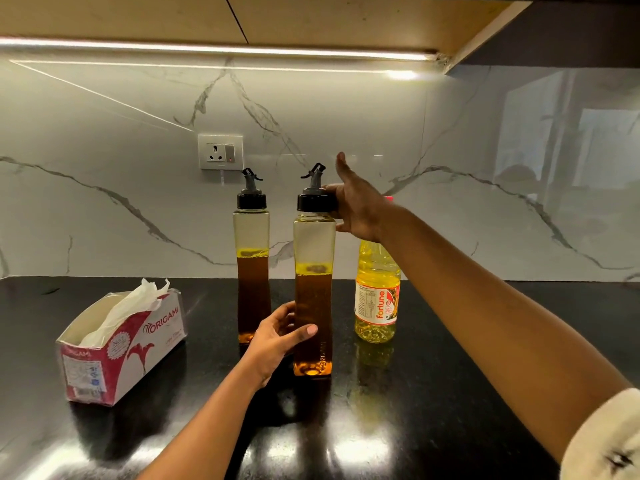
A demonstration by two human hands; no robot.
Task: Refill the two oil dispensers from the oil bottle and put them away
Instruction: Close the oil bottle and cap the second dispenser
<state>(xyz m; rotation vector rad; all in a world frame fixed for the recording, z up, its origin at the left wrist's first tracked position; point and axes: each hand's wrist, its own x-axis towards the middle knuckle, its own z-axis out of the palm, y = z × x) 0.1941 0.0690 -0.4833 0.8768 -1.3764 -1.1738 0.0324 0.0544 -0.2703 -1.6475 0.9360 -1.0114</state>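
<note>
Hands: both on the near dispenser [314,292], which stands upright on the black countertop [415,410].

Left hand [277,337] grips the lower body from the left side. Thumb lies across the front face and the fingers wrap round the back; it is closed firmly on the glass.

Right hand [356,206] is at the top, fingers curled round the black cap [313,202] from the right and thumb sticking up, clear of the spout. A cream sleeve [602,441] shows at that arm's lower end.

Near dispenser is roughly half full of amber oil, with a yellow band at the surface level and the upper part clear.

Far dispenser [252,271] is just beyond the left hand's fingers, behind and left of the held one. It is upright, capped, touched by neither hand, and filled to about the same level.

Oil bottle [377,299] stands below the right wrist, right of the held dispenser and apart from it. Its top is hidden behind the forearm, so I can't tell the cap state. Yellow oil inside, "fortune" on the label.

Tissue box [121,351] sits well left of the left hand, open, with a tissue poking out.

Wall socket [220,152] is above and beyond the left hand.
</note>
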